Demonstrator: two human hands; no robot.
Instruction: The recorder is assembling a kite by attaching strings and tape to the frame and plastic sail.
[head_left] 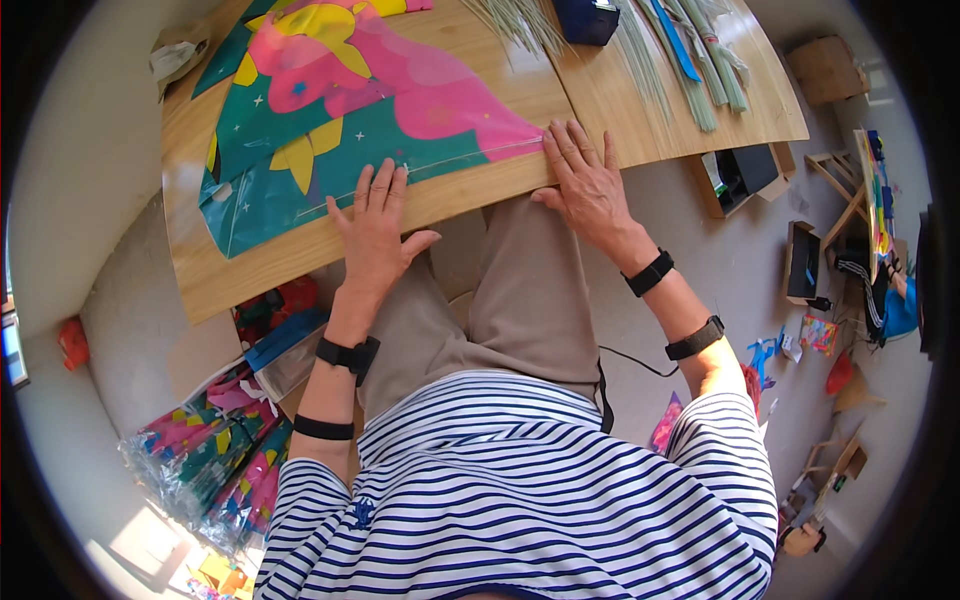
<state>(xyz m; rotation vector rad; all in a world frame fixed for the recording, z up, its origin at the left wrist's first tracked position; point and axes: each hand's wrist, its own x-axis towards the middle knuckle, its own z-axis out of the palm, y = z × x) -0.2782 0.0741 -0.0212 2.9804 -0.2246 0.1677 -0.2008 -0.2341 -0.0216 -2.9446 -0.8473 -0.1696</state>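
Observation:
A thin printed sheet [430,105] in pink, teal and yellow is spread over the wooden table. Along its near edge runs a pale, thin strip or rod [440,160]; which of the two I cannot tell. My left hand [375,225] rests with spread fingers on the near edge of the sheet, thumb out to the right. At the sheet's pointed right end, my right hand [588,190] presses down with stretched fingertips, its thumb by the table's front edge. Neither hand grips anything that I can see.
On the wooden table [480,195] lie bundles of pale thin rods [700,75], a blue strip [676,40] and a dark blue tape dispenser [587,20]. Folded colourful sheets [215,450] are piled low at the left. Boxes [735,180] stand on the floor at right, near another person [895,300].

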